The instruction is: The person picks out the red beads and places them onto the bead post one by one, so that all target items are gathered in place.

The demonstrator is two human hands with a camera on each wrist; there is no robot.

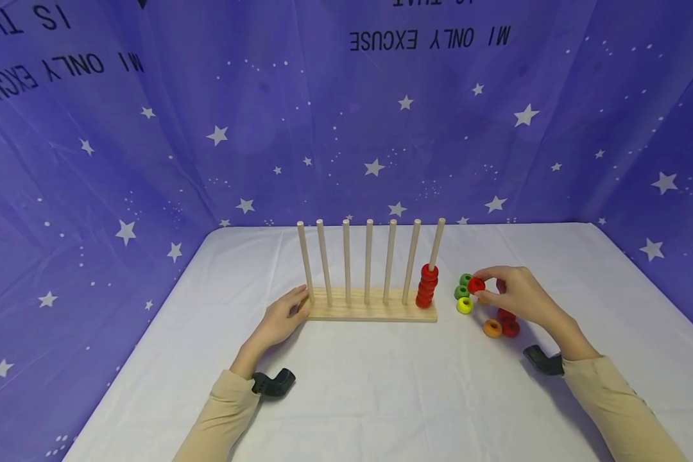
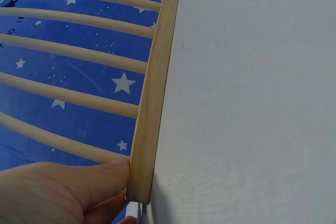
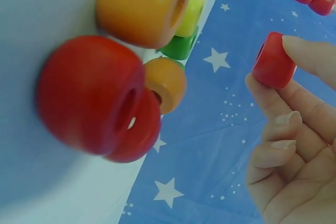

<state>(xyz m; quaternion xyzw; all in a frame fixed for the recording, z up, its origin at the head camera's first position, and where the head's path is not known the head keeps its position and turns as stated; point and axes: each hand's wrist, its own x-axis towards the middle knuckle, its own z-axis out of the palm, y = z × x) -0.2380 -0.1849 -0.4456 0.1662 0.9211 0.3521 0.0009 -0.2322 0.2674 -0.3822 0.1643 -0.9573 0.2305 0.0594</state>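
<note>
A wooden peg stand (image 1: pixel 358 312) with several upright pegs rests on the table, with red beads (image 1: pixel 427 287) stacked on its rightmost peg. My left hand (image 1: pixel 280 319) holds the left end of its base, the thumb against the wood in the left wrist view. Right of the stand, my right hand (image 1: pixel 522 295) pinches a red bead (image 3: pixel 274 60) between thumb and fingers, raised above the loose beads. Around it lie green beads (image 1: pixel 462 292), a yellow bead (image 1: pixel 464 306), orange beads (image 1: pixel 493 328) and red beads (image 1: pixel 511 329). The hand partly hides some of them.
A white cloth (image 1: pixel 369 385) covers the table. Behind and beside it hangs a purple-blue curtain (image 1: pixel 323 128) with white stars and mirrored lettering. Each wrist wears a black camera mount (image 1: pixel 274 384).
</note>
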